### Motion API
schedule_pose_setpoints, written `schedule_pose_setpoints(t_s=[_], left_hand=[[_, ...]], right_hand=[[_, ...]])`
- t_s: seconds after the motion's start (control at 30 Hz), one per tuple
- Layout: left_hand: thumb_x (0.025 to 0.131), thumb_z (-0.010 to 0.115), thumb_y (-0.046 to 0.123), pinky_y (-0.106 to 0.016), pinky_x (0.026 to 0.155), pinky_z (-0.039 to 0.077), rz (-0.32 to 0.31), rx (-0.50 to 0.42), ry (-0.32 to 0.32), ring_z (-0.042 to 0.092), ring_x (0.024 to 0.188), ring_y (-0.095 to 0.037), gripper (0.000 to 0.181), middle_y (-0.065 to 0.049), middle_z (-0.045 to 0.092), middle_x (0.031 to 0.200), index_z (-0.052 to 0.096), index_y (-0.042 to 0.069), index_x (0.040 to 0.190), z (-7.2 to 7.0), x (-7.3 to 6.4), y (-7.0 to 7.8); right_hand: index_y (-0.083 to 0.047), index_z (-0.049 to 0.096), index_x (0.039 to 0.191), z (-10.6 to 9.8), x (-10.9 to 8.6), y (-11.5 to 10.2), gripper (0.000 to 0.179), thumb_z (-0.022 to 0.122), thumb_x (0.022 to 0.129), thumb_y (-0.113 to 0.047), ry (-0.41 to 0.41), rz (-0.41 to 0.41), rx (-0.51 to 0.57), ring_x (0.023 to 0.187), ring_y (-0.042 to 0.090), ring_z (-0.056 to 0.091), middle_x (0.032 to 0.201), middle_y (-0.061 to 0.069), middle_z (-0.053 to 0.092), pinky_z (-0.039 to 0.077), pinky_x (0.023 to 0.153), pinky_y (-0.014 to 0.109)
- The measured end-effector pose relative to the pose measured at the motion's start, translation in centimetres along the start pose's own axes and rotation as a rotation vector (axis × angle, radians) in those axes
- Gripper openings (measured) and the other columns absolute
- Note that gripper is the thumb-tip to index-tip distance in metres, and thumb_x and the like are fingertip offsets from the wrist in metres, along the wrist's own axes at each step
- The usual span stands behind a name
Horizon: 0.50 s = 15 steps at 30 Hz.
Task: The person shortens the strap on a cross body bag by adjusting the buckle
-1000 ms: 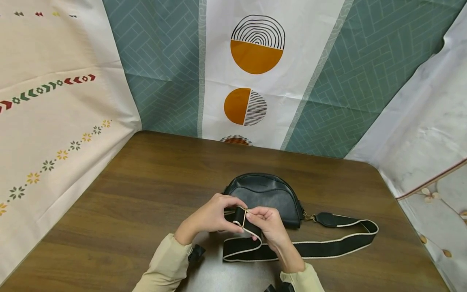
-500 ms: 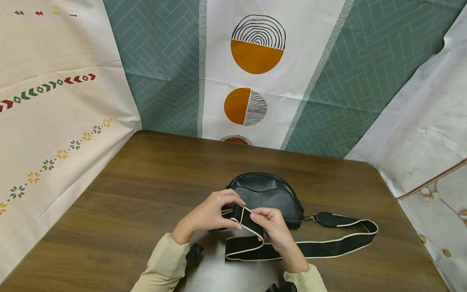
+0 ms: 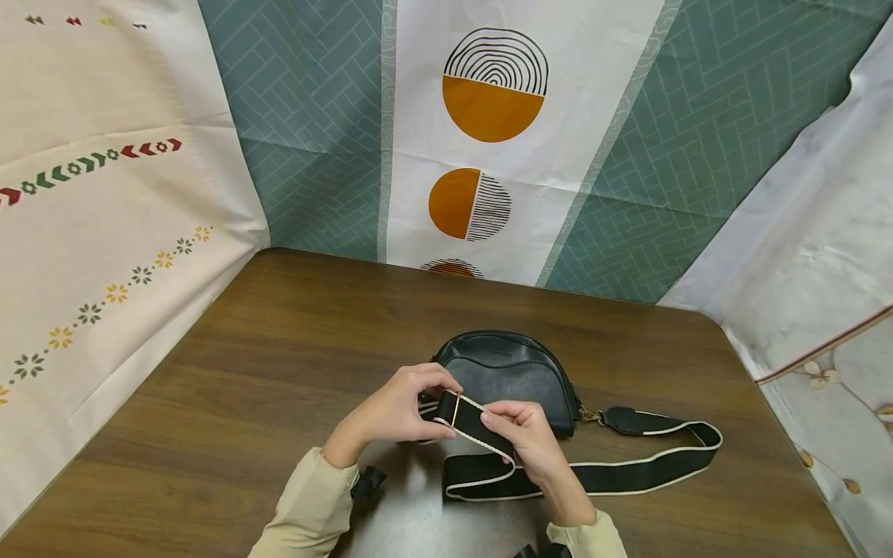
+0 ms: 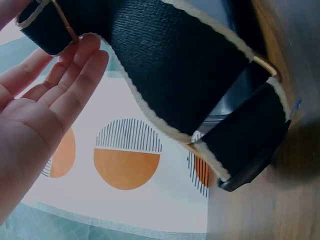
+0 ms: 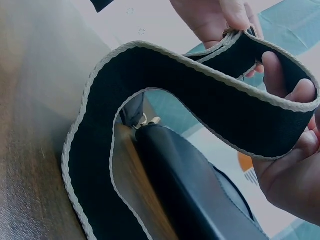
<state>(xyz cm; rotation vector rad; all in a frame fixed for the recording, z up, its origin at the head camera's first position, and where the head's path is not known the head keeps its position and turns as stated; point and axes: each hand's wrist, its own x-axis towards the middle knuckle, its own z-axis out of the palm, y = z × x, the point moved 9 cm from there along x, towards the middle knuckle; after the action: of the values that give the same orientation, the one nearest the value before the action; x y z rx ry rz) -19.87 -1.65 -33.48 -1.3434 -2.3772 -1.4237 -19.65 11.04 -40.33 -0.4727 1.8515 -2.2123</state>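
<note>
A small black half-moon shoulder bag [image 3: 505,380] stands on the table behind both hands. Its wide black strap [image 3: 621,474] has cream edging. My left hand [image 3: 387,407] holds a gold slide buckle [image 3: 456,411] on the strap, thumb at the lower end and fingertips at the upper. To the right of the buckle, my right hand [image 3: 532,443] pinches the strap between thumb and fingers. In the right wrist view the strap [image 5: 150,70] bends in a loop round the right fingers [image 5: 274,75]. A second gold ring [image 4: 264,65] joins strap parts in the left wrist view.
The strap's right end meets the bag at a gold clasp [image 3: 591,416] and leather tab [image 3: 623,419]. Part of the strap lies in a curve on the brown wooden table [image 3: 230,372]. Patterned cloths [image 3: 314,139] hang behind and beside the table.
My right hand has slid slightly right along the strap, and my left hand with the buckle has shifted a little left. More flat strap now shows between them; the lower fold has moved right.
</note>
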Motion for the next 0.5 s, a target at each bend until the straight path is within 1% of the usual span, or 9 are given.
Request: schedule_pose_setpoints(t_s=[0.1, 0.23, 0.33, 0.4, 0.5], left_hand=[[0.062, 0.081, 0.013, -0.027, 0.071, 0.048, -0.02, 0.01, -0.018, 0.054, 0.081, -0.008, 0.041, -0.001, 0.059, 0.092, 0.062, 0.003, 0.097, 0.1, 0.0, 0.2], [0.062, 0.081, 0.015, -0.027, 0.071, 0.047, -0.026, 0.052, -0.041, 0.053, 0.083, -0.008, 0.042, 0.001, 0.059, 0.092, 0.062, 0.003, 0.097, 0.3, 0.1, 0.3], [0.061, 0.08, 0.016, -0.029, 0.072, 0.046, -0.019, 0.082, -0.05, 0.053, 0.085, -0.009, 0.042, 0.001, 0.06, 0.093, 0.063, 0.003, 0.097, 0.4, 0.2, 0.6], [0.061, 0.08, 0.016, -0.028, 0.072, 0.046, -0.012, 0.096, -0.054, 0.053, 0.085, -0.009, 0.042, 0.0, 0.06, 0.093, 0.063, 0.002, 0.097, 0.4, 0.2, 0.8], [0.06, 0.081, 0.016, -0.024, 0.072, 0.045, -0.003, 0.116, -0.058, 0.053, 0.084, -0.009, 0.042, 0.0, 0.06, 0.092, 0.063, 0.002, 0.095, 0.5, 0.2, 1.1]], right_hand=[[-0.02, 0.071, 0.082, 0.2, 0.1, 0.0, 0.028, 0.054, 0.085, 0.003, 0.002, -0.012, -0.014, 0.043, 0.003, 0.05, 0.069, -0.003, 0.065, 0.035, 0.034, 0.014], [-0.021, 0.071, 0.082, 0.6, 0.2, -0.1, 0.028, 0.055, 0.085, 0.002, 0.003, -0.022, -0.032, 0.044, 0.003, 0.05, 0.069, -0.003, 0.065, 0.035, 0.034, 0.014], [-0.021, 0.07, 0.08, 0.9, 0.3, -0.2, 0.026, 0.056, 0.085, 0.0, 0.005, -0.018, -0.031, 0.044, 0.003, 0.049, 0.067, -0.003, 0.064, 0.036, 0.035, 0.015], [-0.019, 0.069, 0.079, 1.1, 0.3, -0.3, 0.024, 0.056, 0.085, 0.0, 0.003, -0.02, -0.026, 0.044, 0.004, 0.049, 0.066, -0.003, 0.063, 0.036, 0.035, 0.015], [-0.017, 0.066, 0.077, 1.5, 0.4, -0.3, 0.021, 0.057, 0.084, 0.001, -0.009, -0.029, -0.019, 0.044, 0.003, 0.049, 0.065, -0.003, 0.062, 0.036, 0.036, 0.014]])
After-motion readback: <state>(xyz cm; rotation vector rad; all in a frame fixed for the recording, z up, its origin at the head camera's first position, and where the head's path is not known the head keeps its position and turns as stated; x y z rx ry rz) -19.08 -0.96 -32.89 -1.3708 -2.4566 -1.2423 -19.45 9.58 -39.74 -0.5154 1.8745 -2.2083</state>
